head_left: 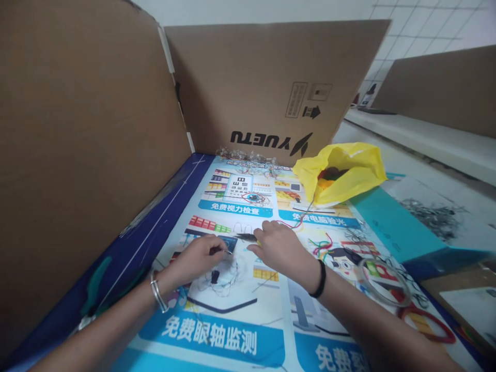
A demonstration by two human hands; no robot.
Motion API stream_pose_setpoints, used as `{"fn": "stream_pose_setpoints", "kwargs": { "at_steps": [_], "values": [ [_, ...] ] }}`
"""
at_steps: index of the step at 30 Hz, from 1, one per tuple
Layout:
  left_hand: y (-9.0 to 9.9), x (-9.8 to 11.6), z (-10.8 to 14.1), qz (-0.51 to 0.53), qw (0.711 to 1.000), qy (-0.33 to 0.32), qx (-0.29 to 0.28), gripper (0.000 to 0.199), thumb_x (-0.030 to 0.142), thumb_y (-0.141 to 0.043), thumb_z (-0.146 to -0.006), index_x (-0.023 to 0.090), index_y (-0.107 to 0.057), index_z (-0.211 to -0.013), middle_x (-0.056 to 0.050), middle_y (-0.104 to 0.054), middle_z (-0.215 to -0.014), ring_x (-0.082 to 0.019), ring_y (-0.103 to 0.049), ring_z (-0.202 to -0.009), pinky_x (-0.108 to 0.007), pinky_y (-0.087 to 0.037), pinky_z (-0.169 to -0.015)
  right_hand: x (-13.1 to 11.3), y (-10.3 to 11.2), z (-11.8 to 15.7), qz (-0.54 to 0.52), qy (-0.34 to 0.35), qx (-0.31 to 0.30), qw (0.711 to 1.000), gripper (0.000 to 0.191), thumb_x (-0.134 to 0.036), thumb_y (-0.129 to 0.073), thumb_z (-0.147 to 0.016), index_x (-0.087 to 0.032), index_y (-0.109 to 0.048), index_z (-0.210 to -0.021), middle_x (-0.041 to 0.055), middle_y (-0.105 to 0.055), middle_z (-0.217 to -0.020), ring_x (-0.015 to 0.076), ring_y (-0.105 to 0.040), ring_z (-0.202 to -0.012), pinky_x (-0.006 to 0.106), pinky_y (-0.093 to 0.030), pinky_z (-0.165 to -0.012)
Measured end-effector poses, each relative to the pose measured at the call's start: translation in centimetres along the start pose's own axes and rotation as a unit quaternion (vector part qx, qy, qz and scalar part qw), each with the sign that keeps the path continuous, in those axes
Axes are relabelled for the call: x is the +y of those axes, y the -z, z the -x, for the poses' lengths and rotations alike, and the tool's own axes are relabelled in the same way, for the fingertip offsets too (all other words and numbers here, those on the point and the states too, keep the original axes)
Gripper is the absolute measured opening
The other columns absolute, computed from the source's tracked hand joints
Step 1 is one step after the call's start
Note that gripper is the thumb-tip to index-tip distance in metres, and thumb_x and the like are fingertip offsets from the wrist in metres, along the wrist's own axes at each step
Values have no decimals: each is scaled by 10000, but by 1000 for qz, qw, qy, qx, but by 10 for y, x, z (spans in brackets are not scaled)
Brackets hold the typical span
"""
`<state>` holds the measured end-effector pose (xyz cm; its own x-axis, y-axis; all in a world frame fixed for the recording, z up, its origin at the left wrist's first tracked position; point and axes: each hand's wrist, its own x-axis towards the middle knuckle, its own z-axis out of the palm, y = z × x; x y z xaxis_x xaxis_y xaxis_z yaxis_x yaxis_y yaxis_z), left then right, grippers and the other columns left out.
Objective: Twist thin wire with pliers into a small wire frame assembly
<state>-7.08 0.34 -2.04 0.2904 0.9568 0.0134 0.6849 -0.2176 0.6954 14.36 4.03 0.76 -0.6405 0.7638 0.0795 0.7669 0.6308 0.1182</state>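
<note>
My left hand (203, 259) is closed in a pinch over the printed sheet, with a short bit of thin wire (230, 252) at its fingertips. My right hand (279, 248) is wrapped round a pair of pliers (246, 237). Their dark, narrow jaws point left, just beyond my left fingertips, and the handles are mostly hidden in the fist. Below my left hand lies a loose tangle of fine wire (227, 281). Bent wire pieces (242, 227) rest on the sheet just beyond the jaws.
Cardboard panels (267, 77) stand at the left and back. A yellow bag (344, 191) sits at the back right. Clear wire pieces (251, 156) line the back panel. Green-handled pliers (95, 287) lie at left. A clear ring (383, 281) and red coil (428, 324) are at right.
</note>
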Motion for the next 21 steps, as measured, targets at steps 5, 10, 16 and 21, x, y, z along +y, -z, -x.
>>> {"fn": "stream_pose_setpoints", "kwargs": {
  "at_steps": [5,10,16,21],
  "values": [
    [3,2,1,16,1000,10,-18,126,230,-499,-769,186,-616,-754,5,-602,-722,-144,-541,-657,-230,-382,-581,-1,-6,-5,2,5,-1,1000,303,-437,-478,-853,-165,-601,-905,90,-572,-860,231,-525,-856,338,-387,-725],
    [8,2,1,37,998,15,-53,133,283,-535,-767,185,-608,-818,1,-594,-727,-142,-539,-650,-229,-394,-576,-2,-10,-5,-2,15,9,1000,306,-448,-473,-852,-172,-592,-905,83,-567,-864,229,-522,-846,330,-389,-708],
    [23,5,3,63,993,16,-100,170,241,-547,-750,193,-603,-904,-13,-614,-792,-147,-558,-702,-239,-420,-622,-4,-14,-6,5,22,15,1000,271,-427,-495,-847,-174,-590,-869,74,-567,-837,228,-532,-821,314,-384,-663],
    [30,10,4,78,989,28,-121,168,242,-548,-751,179,-602,-897,-4,-587,-730,-135,-524,-651,-232,-406,-592,-4,-16,-7,16,15,-1,1000,251,-406,-495,-856,-175,-586,-886,73,-572,-825,216,-547,-790,285,-376,-610]
  ]
}}
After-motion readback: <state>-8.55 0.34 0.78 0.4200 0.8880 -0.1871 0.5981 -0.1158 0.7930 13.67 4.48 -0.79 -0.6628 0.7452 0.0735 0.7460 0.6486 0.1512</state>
